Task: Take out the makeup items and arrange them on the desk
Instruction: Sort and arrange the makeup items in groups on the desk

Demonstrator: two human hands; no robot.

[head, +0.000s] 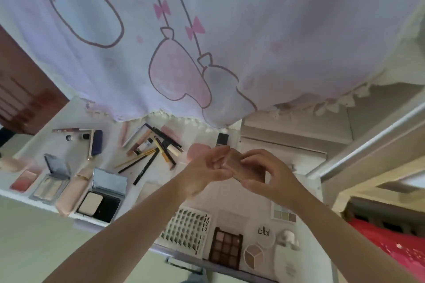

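Both hands are up over the middle of the desk (230,197), working on one small tan compact (241,163) held between them. The left hand (207,170) has its fingers curled round the near-left end, and the right hand (264,172) pinches the far-right edge with fingertips and thumb. It looks to me as if the person is opening it, or turning it to see which way it faces, before setting it down; I cannot tell whether the lid has parted yet.

Much of the job seems done. An open powder compact (101,200) with its mirror up lies at the left, beside a highlighter palette (50,181) and a blush pan (24,180). A loose heap of pencils and brushes (151,147) sits toward the back. Nearer the person lie a lash tray (186,227), a brown eyeshadow palette (226,246), a round contour pot (253,256) and a pale green-toned palette (284,213).

To do this step well, I would keep the left hand steady as the anchor and let the right thumb lift the lid gently, so nothing cracks or spills. The bare patch just below the hands, between the lash tray and the pale palette, looks the natural spot. Lay it flat, squared with its neighbours and apart from them.
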